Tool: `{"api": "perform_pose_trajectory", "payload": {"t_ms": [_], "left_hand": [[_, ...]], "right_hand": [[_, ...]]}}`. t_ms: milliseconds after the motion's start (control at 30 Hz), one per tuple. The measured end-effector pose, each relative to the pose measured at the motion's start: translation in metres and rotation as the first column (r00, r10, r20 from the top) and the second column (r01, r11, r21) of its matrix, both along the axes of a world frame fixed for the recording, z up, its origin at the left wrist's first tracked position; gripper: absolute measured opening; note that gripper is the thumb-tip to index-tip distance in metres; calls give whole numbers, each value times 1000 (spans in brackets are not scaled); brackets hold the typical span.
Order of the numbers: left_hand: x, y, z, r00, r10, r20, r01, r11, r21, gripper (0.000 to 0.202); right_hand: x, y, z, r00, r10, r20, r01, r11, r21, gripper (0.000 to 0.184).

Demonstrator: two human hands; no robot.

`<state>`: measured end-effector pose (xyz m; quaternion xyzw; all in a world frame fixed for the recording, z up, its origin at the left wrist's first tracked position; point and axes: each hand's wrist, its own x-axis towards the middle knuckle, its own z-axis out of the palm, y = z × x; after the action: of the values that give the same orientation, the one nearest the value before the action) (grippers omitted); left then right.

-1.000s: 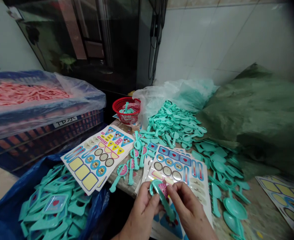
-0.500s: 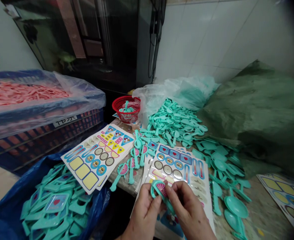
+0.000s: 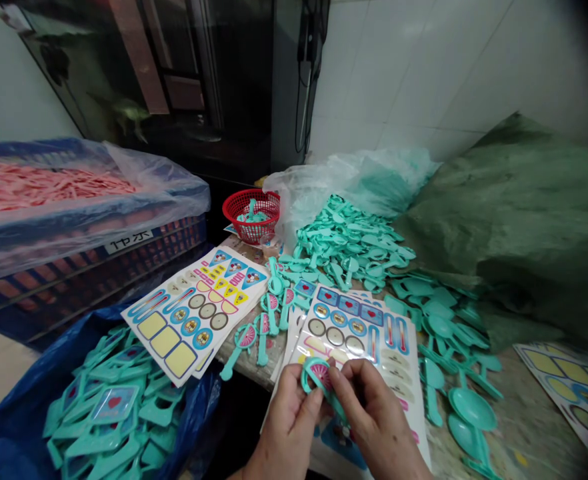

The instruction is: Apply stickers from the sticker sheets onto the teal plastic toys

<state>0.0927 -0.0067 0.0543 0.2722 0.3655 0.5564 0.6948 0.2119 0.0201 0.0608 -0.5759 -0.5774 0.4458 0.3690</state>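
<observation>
A small teal plastic toy piece (image 3: 308, 377) with a round end and a handle is held between my two hands over a sticker sheet (image 3: 399, 373). My left hand (image 3: 287, 420) is closed on its round end, thumb at the front. A pink half-round sticker (image 3: 321, 373) with a fan-like pattern lies on that end. My right hand (image 3: 377, 417) pinches at the sticker's right edge, beside the handle; its fingertips partly hide the contact. Several similar teal pieces with pink stickers (image 3: 245, 337) lie left of the sheet.
Teal pieces (image 3: 344, 233) are heaped at the back, with teal spoons (image 3: 474, 408) at right. Another sticker sheet (image 3: 189, 303) lies left. A red basket (image 3: 251, 230), blue bag (image 3: 21, 413), blue crate (image 3: 89, 267) and green sack (image 3: 514, 200) surround the work surface.
The camera view has shifted very slightly. Both hands hold almost the same place and grip on the toy piece, with the right fingertips slightly lower at the sticker.
</observation>
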Motion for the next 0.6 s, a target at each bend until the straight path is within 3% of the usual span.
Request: {"api": "perform_pose_trajectory", "payload": {"t_ms": [300, 433, 600], "left_hand": [[-1, -1, -1, 1000, -19, -22, 19, 1000, 7, 23], [-2, -1, -5, 990, 1, -142, 6, 999, 47, 25], [-5, -2, -8, 953, 59, -298, -69, 997, -23, 27]], "right_hand": [[2, 1, -7, 999, 4, 46, -6, 999, 43, 29], [4, 1, -6, 984, 16, 179, -30, 997, 73, 30], [9, 1, -3, 926, 0, 378, -26, 998, 64, 36]]}}
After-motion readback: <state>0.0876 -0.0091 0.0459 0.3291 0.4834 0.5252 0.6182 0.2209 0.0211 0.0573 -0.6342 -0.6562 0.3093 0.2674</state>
